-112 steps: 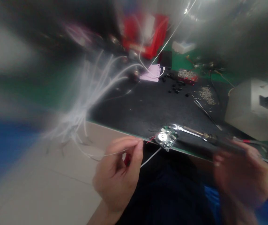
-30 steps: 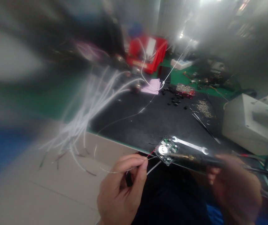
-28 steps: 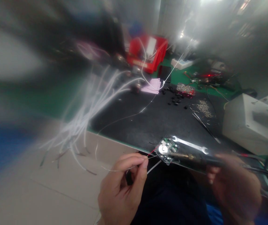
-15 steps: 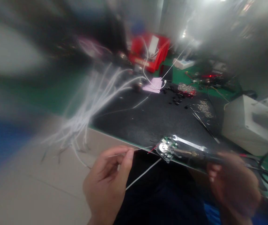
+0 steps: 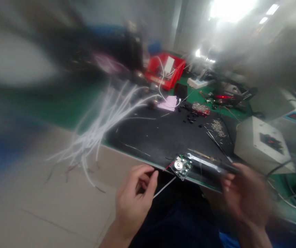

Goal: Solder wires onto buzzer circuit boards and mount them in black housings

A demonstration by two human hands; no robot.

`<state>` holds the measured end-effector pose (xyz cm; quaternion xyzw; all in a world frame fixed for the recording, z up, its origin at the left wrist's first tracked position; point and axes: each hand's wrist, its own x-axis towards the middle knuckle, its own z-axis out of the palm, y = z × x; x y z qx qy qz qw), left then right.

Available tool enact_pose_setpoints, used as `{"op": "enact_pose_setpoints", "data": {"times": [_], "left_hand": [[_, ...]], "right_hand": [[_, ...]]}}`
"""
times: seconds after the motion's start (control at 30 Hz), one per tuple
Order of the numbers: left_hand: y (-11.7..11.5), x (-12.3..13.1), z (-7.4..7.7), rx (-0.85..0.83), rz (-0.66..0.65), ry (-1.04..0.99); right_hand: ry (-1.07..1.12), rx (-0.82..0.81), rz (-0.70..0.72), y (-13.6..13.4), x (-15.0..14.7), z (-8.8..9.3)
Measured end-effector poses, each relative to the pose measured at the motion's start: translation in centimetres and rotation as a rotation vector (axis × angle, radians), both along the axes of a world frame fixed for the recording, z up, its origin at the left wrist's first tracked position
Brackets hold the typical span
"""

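Observation:
My left hand (image 5: 137, 189) is at the mat's front edge, thumb and fingers loosely curled and slightly apart, with nothing visible between them. Just right of it lies a round circuit board (image 5: 179, 166) with a silver disc part and a short red wire. A white cable (image 5: 165, 187) runs from the board down behind my left hand; whether the hand touches it is unclear. My right hand (image 5: 246, 193), blurred, is closed round a soldering iron (image 5: 210, 158), whose tip is off the board. A thin solder wire (image 5: 137, 150) lies on the mat.
An open-end wrench (image 5: 203, 161) lies beside the board, with tweezers (image 5: 219, 146) farther right. Small metal pins (image 5: 217, 128) and black parts sit behind. A grey box (image 5: 248, 141) stands right, a red bin (image 5: 166, 70) at the back. White cables (image 5: 98, 127) overhang the left edge.
My left hand has let go of the solder wire, which now lies on the mat. The soldering iron has lifted off the board and swung back over the wrench.

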<state>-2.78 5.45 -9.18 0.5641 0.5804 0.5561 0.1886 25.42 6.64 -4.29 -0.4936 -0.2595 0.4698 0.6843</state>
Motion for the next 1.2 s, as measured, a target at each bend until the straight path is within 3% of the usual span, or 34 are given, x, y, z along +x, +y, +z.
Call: {"op": "enact_pose_setpoints", "data": {"times": [0.1, 0.23, 0.4, 0.63, 0.83, 1.2], "left_hand": [[0.0, 1.3, 0.3, 0.092, -0.163, 0.074], [0.9, 2.0, 0.8, 0.181, -0.152, 0.047], [1.7, 3.1, 1.2, 0.197, -0.229, -0.016], [2.1, 3.7, 0.8, 0.209, -0.167, 0.003], [2.2, 2.8, 0.6, 0.245, -0.174, 0.223], [2.4, 2.3, 1.1, 0.280, -0.219, 0.318]], "right_hand": [[0.017, 0.008, 0.003, 0.0, 0.3, -0.8], [0.020, 0.019, -0.010, 0.1, 0.3, -1.0], [0.006, 0.015, 0.010, -0.2, 0.3, -0.9], [-0.018, 0.012, 0.058, -0.4, 0.5, -1.2], [-0.070, 0.012, 0.106, -0.2, 0.5, -1.1], [-0.048, 0.037, 0.117, -0.4, 0.7, -1.1]]}}
